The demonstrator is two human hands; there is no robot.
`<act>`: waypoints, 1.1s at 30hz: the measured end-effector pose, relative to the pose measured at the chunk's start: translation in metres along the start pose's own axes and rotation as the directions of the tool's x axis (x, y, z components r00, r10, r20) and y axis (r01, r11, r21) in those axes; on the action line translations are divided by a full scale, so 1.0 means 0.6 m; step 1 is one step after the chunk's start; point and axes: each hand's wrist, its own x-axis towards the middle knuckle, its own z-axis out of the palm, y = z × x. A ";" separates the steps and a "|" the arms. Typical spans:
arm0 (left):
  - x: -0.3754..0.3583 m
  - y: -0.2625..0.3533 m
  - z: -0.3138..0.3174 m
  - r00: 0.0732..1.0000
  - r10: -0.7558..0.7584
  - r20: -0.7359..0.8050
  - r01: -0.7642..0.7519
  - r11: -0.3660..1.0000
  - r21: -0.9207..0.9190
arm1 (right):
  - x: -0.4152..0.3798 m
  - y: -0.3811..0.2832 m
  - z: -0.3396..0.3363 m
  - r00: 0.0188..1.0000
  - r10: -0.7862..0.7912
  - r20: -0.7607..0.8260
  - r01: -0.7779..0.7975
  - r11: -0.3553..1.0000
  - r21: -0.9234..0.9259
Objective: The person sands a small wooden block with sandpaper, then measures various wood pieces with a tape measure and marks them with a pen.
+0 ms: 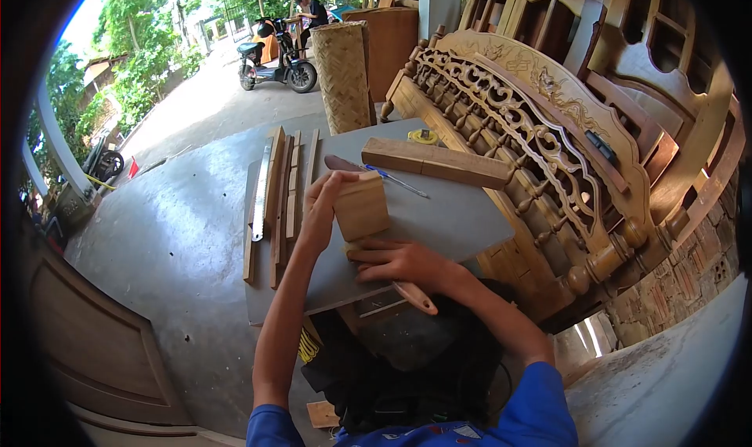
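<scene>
A light wooden block stands tilted on the grey board. My left hand is closed round its upper left side. Beside its lower edge is my right hand, fingers stretched towards the block and apart from one another. Under that hand a wooden handle sticks out over the board's near edge; what it belongs to is hidden. Behind the block lie a blue pen and a dark brown piece.
Wood strips and a saw blade lie left. A thick beam and yellow tape measure are at the back. Carved wooden panels lean at right. A person is near a parked motorbike.
</scene>
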 end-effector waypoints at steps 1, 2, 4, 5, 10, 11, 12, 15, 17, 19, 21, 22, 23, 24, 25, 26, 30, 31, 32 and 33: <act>0.000 -0.001 0.001 1.000 0.001 0.009 -0.001 0.999 0.037 | 0.005 -0.001 -0.010 0.994 0.104 -0.017 -0.100 0.985 0.140; 0.002 -0.003 0.002 1.000 0.004 0.015 -0.005 0.997 0.074 | 0.014 -0.002 -0.024 0.977 0.128 -0.169 -0.104 0.984 0.143; 0.006 -0.004 0.001 1.000 0.025 0.015 -0.025 0.999 0.021 | 0.032 -0.006 -0.042 0.872 0.177 -0.457 -0.111 0.980 0.167; 0.006 -0.002 0.001 1.000 0.003 0.010 -0.003 1.000 -0.002 | 0.037 -0.007 -0.043 0.818 0.206 -0.537 -0.129 0.976 0.177; 0.014 -0.016 -0.006 1.000 0.003 0.028 -0.003 1.000 -0.028 | 0.026 0.003 -0.022 0.981 0.178 -0.078 -0.157 0.963 0.221; 0.014 -0.016 -0.005 0.999 0.015 0.033 -0.014 1.000 -0.006 | 0.026 0.005 -0.022 0.982 0.190 -0.016 -0.180 0.949 0.258; 0.013 -0.015 -0.005 0.999 0.025 0.035 -0.026 0.999 0.020 | 0.029 0.007 -0.022 0.966 0.202 -0.161 -0.163 0.960 0.227; 0.011 -0.011 -0.008 1.000 -0.004 0.005 0.004 1.000 0.011 | 0.041 0.014 -0.021 0.802 0.193 -0.565 -0.140 0.981 0.137; 0.014 -0.013 -0.007 0.999 0.051 -0.019 -0.050 0.998 0.036 | 0.036 0.004 -0.010 0.922 0.227 -0.314 -0.145 0.953 0.265; 0.020 -0.024 -0.015 1.000 0.000 0.015 0.000 1.000 0.011 | 0.036 -0.001 -0.014 0.945 0.260 -0.198 -0.173 0.913 0.370; 0.020 -0.028 -0.014 0.999 -0.045 0.026 0.046 0.998 -0.036 | 0.041 -0.005 -0.027 0.919 0.329 -0.218 -0.196 0.860 0.471; 0.018 -0.025 -0.013 0.998 -0.065 0.019 0.066 0.996 -0.066 | 0.046 -0.002 -0.029 0.841 0.392 -0.373 -0.197 0.864 0.464; 0.017 -0.023 -0.013 0.996 -0.084 0.011 0.085 0.992 -0.094 | 0.054 0.003 -0.031 0.735 0.440 -0.516 -0.197 0.867 0.458; 0.016 -0.022 -0.013 0.998 -0.056 0.004 0.056 0.996 -0.071 | 0.058 0.004 -0.030 0.604 0.475 -0.640 -0.200 0.868 0.455; 0.016 -0.023 -0.013 1.000 -0.029 0.001 0.029 0.998 -0.048 | 0.062 0.001 -0.025 0.662 0.437 -0.609 -0.184 0.882 0.433; 0.017 -0.023 -0.012 1.000 -0.003 0.003 0.003 1.000 -0.024 | 0.067 -0.003 -0.021 0.713 0.397 -0.577 -0.167 0.897 0.410; 0.019 -0.030 -0.014 0.998 0.029 0.050 -0.030 0.999 0.023 | 0.077 -0.014 -0.040 0.666 0.424 -0.613 -0.213 0.896 0.389; 0.018 -0.030 -0.015 0.998 0.010 0.061 -0.010 1.000 0.002 | 0.082 -0.009 -0.044 0.541 0.494 -0.681 -0.250 0.867 0.430; 0.016 -0.028 -0.015 0.997 -0.009 0.070 0.010 1.000 -0.017 | 0.087 -0.003 -0.048 0.403 0.551 -0.731 -0.277 0.834 0.476; 0.010 -0.022 -0.014 0.997 -0.015 0.081 0.014 1.000 0.015 | 0.093 0.007 -0.043 0.339 0.492 -0.802 -0.248 0.869 0.428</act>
